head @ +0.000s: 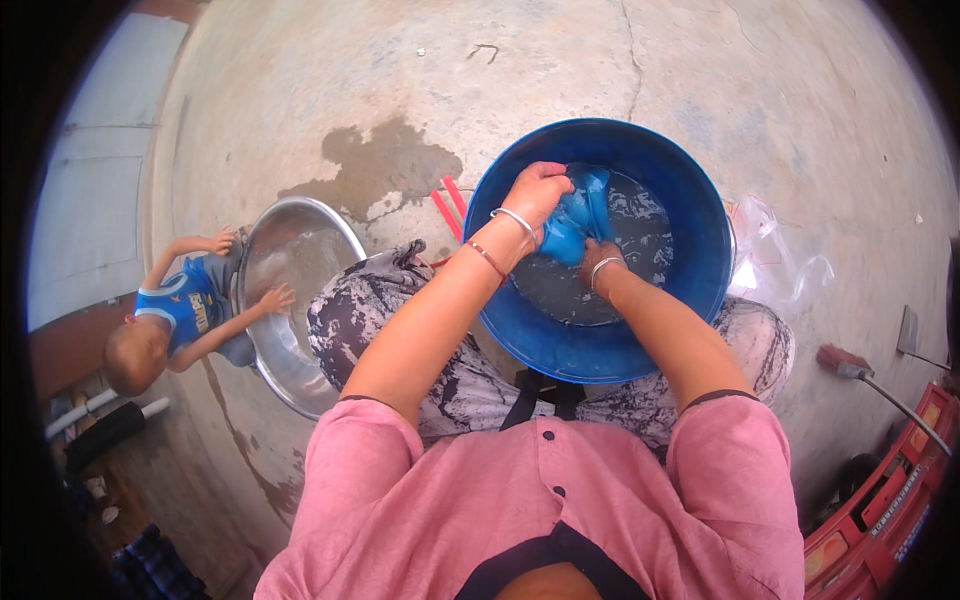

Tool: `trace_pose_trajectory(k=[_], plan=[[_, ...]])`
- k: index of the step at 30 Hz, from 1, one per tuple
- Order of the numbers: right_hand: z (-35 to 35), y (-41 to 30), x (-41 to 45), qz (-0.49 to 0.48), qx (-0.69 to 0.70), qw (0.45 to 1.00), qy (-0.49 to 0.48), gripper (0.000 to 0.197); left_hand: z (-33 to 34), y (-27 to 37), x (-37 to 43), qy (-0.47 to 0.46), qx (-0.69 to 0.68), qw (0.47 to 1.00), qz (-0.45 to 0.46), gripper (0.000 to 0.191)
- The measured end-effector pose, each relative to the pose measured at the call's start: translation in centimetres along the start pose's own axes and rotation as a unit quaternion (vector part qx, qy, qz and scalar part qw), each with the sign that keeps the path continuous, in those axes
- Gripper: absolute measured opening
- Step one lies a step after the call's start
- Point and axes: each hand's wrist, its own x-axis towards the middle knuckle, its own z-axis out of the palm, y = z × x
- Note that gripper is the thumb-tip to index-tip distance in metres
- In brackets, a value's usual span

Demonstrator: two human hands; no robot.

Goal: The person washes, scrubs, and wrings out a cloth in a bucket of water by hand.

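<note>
A round blue tub [682, 180] with cloudy grey water [637, 225] in it stands between my knees. In the water is a wet blue cloth [574, 221], partly under the surface. My left hand [538, 191] grips the cloth's upper left edge above the water, its fingers curled over it. Lower down, my right hand [601, 259] dips partly into the water at the cloth's lower right end; its fingertips are hidden, and the cloth meets them. Both wrists carry silver bangles.
At left stands a steel basin [300, 217] with water; another person [187, 307] reaches over it. Red strips [450, 208] lie beside the tub, and a clear plastic bag [765, 255] at its right. A broom [847, 361] and a red vehicle part [877, 502] are at far right.
</note>
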Motion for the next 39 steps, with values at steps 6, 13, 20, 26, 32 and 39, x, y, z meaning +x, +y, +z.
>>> trace_pose_trajectory(k=[6, 13, 20, 26, 32, 39], plan=[[4.0, -1.2, 2.0, 0.146, 0.256, 0.944, 0.146, 0.042, 0.8, 0.8, -0.2, -0.032, -0.002, 0.999, -0.019, 0.04], [-9.1, 1.8, -7.6, -0.111, 0.247, 0.961, -0.055, 0.054, -1.0, 0.0, 0.2, -0.023, 0.005, 1.0, -0.016, 0.038], [-9.9, 7.6, -14.3, -0.142, 0.441, 0.834, 0.3, 0.041, -1.3, -0.1, -0.4, -0.07, 0.036, 0.997, 0.001, 0.039], [-11.9, 8.2, -19.8, -0.167, 0.727, 0.571, 0.342, 0.022, -1.6, 0.0, -1.0, -0.15, -0.042, 0.986, 0.064, 0.061], [-11.7, 8.5, -21.4, -0.216, 0.818, 0.38, 0.372, 0.029, -1.0, 2.1, -3.1, -0.261, 0.117, 0.936, 0.204, 0.132], [-12.7, 7.7, -20.8, -0.282, 0.84, 0.282, 0.368, 0.029, 0.3, 0.8, -2.9, -0.209, 0.146, 0.951, 0.175, 0.085]])
